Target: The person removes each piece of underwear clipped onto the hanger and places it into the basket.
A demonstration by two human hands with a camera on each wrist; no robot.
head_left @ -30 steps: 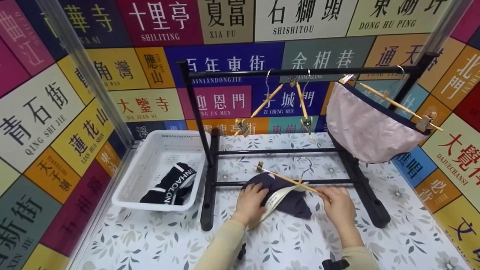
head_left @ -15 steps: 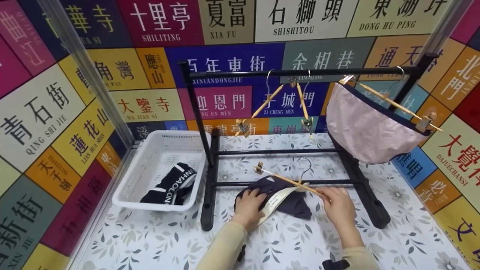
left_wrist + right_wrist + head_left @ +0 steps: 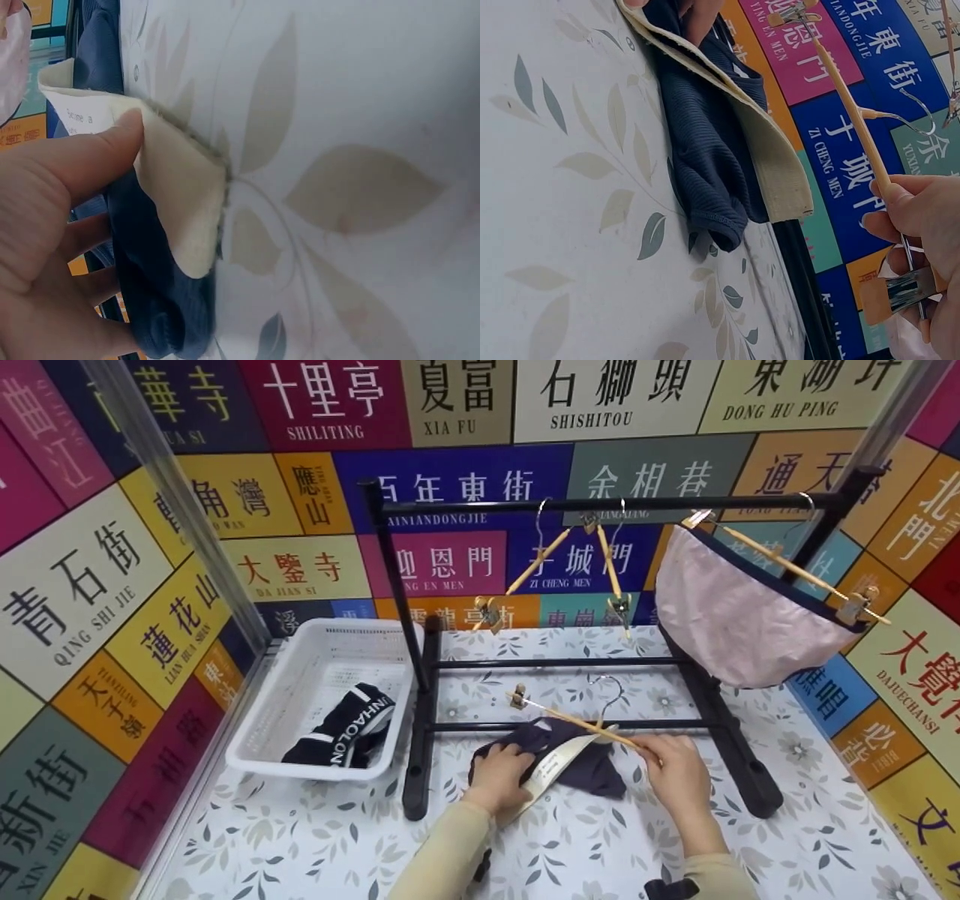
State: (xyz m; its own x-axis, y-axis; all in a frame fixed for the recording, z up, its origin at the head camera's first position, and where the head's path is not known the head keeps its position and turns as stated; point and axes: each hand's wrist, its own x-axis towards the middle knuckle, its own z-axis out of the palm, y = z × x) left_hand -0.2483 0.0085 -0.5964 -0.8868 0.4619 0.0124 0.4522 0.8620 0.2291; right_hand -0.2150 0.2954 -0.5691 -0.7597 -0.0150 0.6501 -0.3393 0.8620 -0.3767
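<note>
Left hand [image 3: 501, 777]: pinching dark cloth [image 3: 592, 776] by its pale band [image 3: 184, 191]
Right hand [image 3: 679, 769]: holding wooden hanger [image 3: 577, 721] by one end
Dark cloth: mostly between both hands
Basket [image 3: 279, 705]: left of both hands

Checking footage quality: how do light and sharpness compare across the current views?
Head: bright, wall lettering crisp, a clip on the pink garment glinting; left wrist: dimmer, leaf print soft; right wrist: also dim, but ribbing shows on the dark garment.

Wooden hanger [image 3: 850, 103] gripped by right hand [image 3: 931, 217] at right, navy garment [image 3: 701, 124] held by left hand [image 3: 702, 16] at top, leaf-patterned surface [image 3: 525, 202] seen left.
</note>
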